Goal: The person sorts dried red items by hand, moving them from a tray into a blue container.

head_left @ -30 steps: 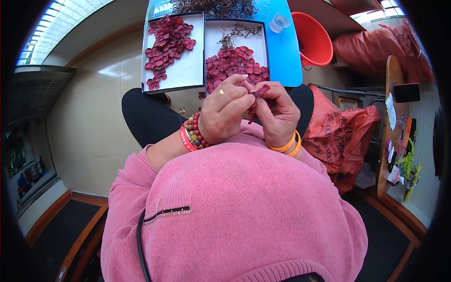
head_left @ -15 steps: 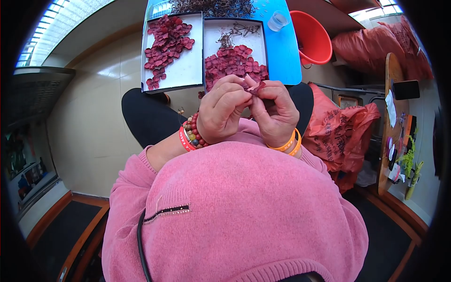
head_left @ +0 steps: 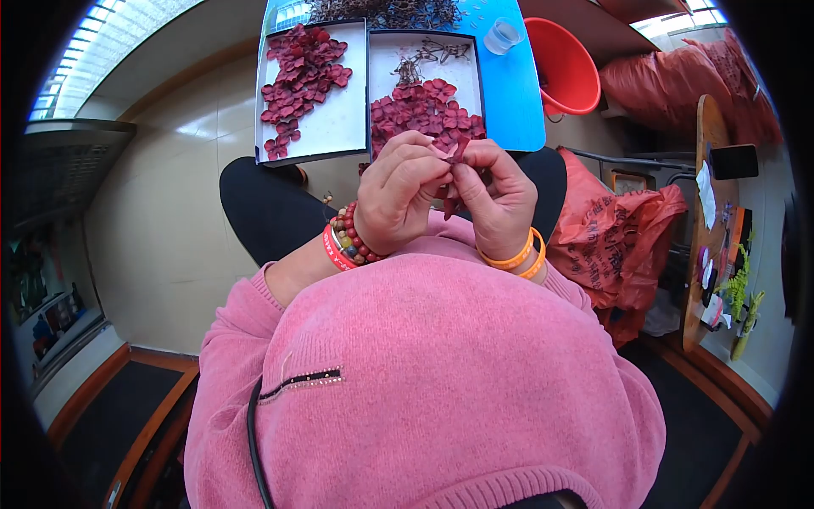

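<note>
Both hands meet in front of my chest, their fingertips pinched together on a dark red artificial flower (head_left: 452,202). My left hand (head_left: 400,193) is closed, with thumb and forefinger at the flower's middle. Opposite it, my right hand (head_left: 496,195) pinches the flower between thumb and forefinger; petals show above and below the fingertips. Just beyond the hands, a shallow white box (head_left: 386,59) holds a heap of red flowers (head_left: 415,119) and some brown stems (head_left: 424,58). Left of it, another shallow box (head_left: 339,127) holds more red flowers (head_left: 297,81).
The boxes stand on a blue table (head_left: 513,110) with a pile of brown stems (head_left: 390,12) and a clear plastic cup (head_left: 502,36). Right of the table is a red bucket (head_left: 564,68). Red plastic bags (head_left: 606,246) lie beside my right leg.
The flower has turned between my fingers, with petals now showing upright above and hanging below. My right hand has shifted slightly. The boxes have stayed in place.
</note>
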Demonstrator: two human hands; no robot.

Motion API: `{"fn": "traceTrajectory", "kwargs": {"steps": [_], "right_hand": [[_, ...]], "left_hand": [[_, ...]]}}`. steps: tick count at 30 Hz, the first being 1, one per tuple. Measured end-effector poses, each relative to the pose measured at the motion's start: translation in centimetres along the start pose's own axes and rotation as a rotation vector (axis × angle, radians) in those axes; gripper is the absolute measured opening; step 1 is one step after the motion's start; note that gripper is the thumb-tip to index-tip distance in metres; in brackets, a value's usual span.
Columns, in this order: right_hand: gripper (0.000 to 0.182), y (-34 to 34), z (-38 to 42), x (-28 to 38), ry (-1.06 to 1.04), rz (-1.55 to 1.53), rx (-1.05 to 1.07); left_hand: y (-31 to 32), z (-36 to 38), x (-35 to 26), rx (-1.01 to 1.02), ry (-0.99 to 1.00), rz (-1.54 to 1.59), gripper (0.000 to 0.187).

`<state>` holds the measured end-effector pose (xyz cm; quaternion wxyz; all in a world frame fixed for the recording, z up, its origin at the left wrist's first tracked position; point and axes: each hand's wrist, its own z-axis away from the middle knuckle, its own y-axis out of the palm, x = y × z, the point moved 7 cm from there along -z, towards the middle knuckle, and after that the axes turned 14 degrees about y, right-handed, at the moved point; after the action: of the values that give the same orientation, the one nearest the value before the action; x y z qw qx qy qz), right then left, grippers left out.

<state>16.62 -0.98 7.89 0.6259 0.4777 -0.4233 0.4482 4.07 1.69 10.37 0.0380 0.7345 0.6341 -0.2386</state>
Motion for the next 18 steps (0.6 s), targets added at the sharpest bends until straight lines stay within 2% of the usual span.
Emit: {"fn": "traceTrajectory", "kwargs": {"steps": [5,7,12,15,18], "right_hand": [[0.013,-0.3,0.1,0.5,-0.339,0.249,-0.039],[0.015,-0.2,0.3,0.9,-0.403,0.292,-0.043],[0.014,0.2,0.6,1.5,-0.382,0.206,-0.028],[0.012,0.5,0.5,1.4,-0.302,0.107,-0.036],[0.01,0.2,0.3,0.8,-0.341,0.18,-0.015]], "left_hand": [[0.0,-0.5,-0.3,-0.024,-0.011,-0.007,0.017],[0.0,-0.6,-0.4,-0.038,-0.034,0.015,0.017],[0.0,-0.8,-0.7,-0.031,-0.026,0.034,0.018],[-0.2,-0.8,-0.9,-0.023,-0.004,0.017,0.019],[-0.1,-0.8,-0.9,-0.011,0.041,-0.003,0.02]]}}
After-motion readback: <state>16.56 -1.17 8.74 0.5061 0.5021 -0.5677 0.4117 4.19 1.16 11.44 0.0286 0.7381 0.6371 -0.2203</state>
